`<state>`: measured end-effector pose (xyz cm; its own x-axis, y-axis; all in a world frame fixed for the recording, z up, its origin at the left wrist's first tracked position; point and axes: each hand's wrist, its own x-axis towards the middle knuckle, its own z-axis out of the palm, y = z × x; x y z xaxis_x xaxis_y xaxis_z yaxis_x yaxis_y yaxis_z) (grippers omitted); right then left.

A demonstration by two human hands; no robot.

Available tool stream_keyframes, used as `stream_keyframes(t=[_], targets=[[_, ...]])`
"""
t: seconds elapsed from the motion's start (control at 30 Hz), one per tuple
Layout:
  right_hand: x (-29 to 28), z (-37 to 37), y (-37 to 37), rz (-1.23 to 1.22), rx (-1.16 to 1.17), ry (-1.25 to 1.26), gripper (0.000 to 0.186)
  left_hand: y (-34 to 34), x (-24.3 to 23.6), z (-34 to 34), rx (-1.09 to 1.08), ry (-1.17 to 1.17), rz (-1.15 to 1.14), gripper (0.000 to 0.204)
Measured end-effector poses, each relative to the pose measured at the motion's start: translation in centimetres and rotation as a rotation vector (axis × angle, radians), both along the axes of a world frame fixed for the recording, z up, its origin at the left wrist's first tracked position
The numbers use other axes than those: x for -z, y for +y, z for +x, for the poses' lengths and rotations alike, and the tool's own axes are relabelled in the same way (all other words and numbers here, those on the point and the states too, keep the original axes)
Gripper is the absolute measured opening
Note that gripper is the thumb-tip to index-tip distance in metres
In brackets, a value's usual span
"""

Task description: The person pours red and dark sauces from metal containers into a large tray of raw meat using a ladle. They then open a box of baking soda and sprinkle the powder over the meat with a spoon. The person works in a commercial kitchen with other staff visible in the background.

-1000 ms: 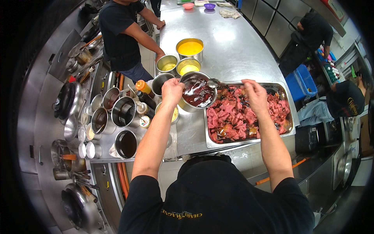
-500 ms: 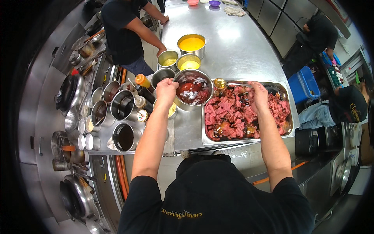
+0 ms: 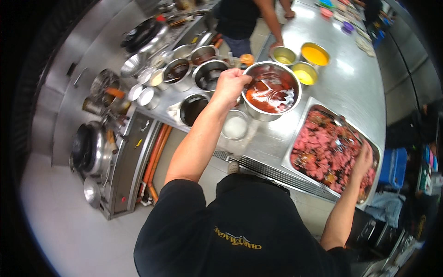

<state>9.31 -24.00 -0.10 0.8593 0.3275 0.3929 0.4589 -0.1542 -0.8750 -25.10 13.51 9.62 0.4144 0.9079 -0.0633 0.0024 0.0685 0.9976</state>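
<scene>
My left hand (image 3: 230, 85) grips the rim of a steel pot (image 3: 267, 90) of glossy red-brown sauce, held up over the counter. Over the right side of a rectangular steel tray (image 3: 286, 159) of pink sliced meat (image 3: 316, 143) in dark liquid, my right hand (image 3: 362, 159) is closed on the handle of a metal spoon (image 3: 340, 121), whose bowl is at the tray's far part. Just left of the held pot stand a pot of dark liquid (image 3: 193, 108) and a clear container of white contents (image 3: 234, 124).
Steel pots of yellow liquid (image 3: 315, 54) stand behind, near a co-worker (image 3: 240, 18) whose hand touches the counter (image 3: 355, 87). More pots and bottles crowd the left. Woks (image 3: 87, 150) sit at the far left. Another person (image 3: 417, 124) and a blue bin (image 3: 392, 168) are at the right.
My view has turned, tilting the scene. The spoon in my right hand has moved from beside the pot's rim out over the meat tray. My left hand still holds the pot.
</scene>
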Motion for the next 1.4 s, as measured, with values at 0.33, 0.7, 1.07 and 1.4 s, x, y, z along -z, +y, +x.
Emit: stream_keyframes(t=[0.33,0.7,1.07,1.4], targets=[[3.8,-3.2,-4.4,0.485,0.119,0.522,0.031,10.3,-3.1,-19.7,-0.172,-0.033,0.161,0.03],[1.8,-10.3,-0.9,0.443,0.327,0.455,0.026,18.2,6.2,-37.2,-0.694,0.148,0.036,0.022],[2.3,-12.3,2.0,0.407,0.295,0.419,0.027,22.9,19.8,-40.7,-0.863,-0.026,-0.045,0.023],[2.4,-13.4,2.9,0.378,0.296,0.439,0.023,22.5,24.3,-40.9,-0.907,-0.086,-0.087,0.023]])
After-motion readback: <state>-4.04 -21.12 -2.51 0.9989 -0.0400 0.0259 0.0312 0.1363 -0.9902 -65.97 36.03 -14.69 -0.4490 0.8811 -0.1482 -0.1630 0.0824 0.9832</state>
